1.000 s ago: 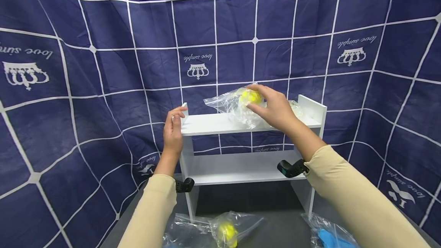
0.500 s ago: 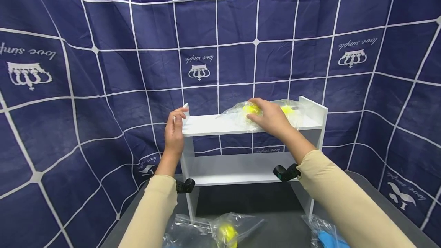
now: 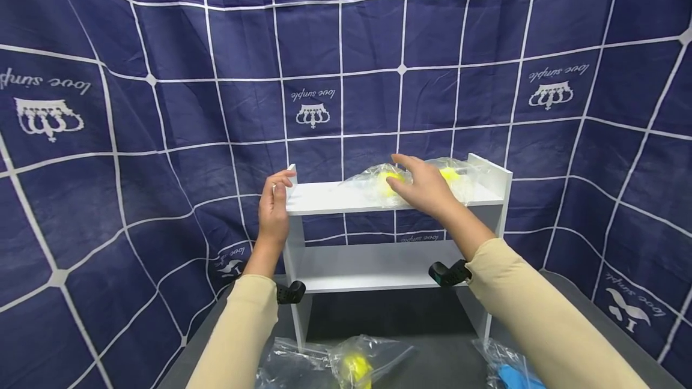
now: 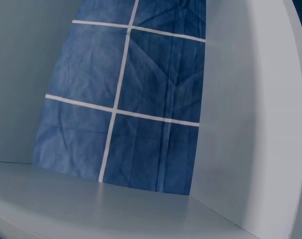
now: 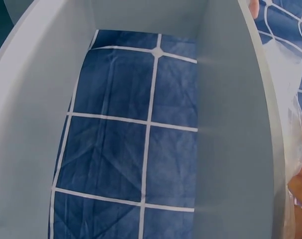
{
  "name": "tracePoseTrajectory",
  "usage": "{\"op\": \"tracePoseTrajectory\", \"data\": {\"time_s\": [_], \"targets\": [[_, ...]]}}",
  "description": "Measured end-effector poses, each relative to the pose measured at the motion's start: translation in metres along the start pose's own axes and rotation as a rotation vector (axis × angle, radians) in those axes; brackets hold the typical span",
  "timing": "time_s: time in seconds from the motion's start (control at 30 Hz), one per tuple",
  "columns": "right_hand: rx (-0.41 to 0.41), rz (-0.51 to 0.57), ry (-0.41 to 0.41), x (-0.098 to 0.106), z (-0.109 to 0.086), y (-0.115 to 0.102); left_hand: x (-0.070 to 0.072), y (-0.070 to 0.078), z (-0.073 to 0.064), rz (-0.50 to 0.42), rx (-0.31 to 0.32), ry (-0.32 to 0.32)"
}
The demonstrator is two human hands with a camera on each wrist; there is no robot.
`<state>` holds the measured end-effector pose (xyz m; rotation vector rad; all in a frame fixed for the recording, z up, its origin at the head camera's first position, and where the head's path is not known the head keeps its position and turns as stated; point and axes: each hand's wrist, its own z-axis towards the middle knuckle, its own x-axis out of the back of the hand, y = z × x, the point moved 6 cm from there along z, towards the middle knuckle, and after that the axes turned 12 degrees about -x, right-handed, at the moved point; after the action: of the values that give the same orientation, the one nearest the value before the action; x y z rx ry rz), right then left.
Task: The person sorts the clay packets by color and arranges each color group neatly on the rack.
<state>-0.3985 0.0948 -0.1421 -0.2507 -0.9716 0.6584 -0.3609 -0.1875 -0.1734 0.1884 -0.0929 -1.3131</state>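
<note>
A white two-tier shelf [image 3: 373,266] stands on the dark table. On its top board, a clear plastic bag [image 3: 364,182] holds a round yellow item [image 3: 389,185]. My right hand [image 3: 427,188] is just over that bag, thumb and fingers spread apart, the thumb tip overlapping the yellow item. Behind the hand lies a second clear bag with another yellow item [image 3: 449,174], beside the right end panel. At the other end, my left hand [image 3: 274,206] grips the top of the left side panel [image 3: 292,174]. The right wrist view catches part of a bag [image 5: 285,69] and fingers at its right edge.
On the table in front of the shelf lies a clear bag with a yellow item [image 3: 357,368], beside more clear plastic. A bag with a blue item [image 3: 516,377] is at the front right. A dark blue curtain [image 3: 367,35] with white lines surrounds the shelf.
My right hand has lowered the bagged yellow item onto the top board, and its fingers have spread off it. The left hand stays on the side panel.
</note>
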Motion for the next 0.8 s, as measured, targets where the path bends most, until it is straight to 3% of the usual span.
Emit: {"op": "tracePoseTrajectory", "data": {"time_s": [0.1,0.23,0.37,0.57,0.8], "targets": [[0.081,0.061,0.102,0.007,-0.008,-0.005,0.001,-0.001,-0.001,0.000,0.004,-0.002],[0.253,0.148,0.253,0.020,-0.028,-0.019,0.001,0.000,-0.001,0.016,0.013,-0.009],[0.371,0.229,0.326,0.026,-0.053,-0.031,0.000,-0.001,0.000,0.015,0.009,-0.005],[0.439,0.345,0.323,0.021,-0.095,-0.040,0.000,-0.002,0.001,0.012,0.000,-0.005],[0.531,0.438,0.261,-0.008,-0.141,-0.040,-0.001,-0.003,0.000,0.013,0.006,-0.007]]}}
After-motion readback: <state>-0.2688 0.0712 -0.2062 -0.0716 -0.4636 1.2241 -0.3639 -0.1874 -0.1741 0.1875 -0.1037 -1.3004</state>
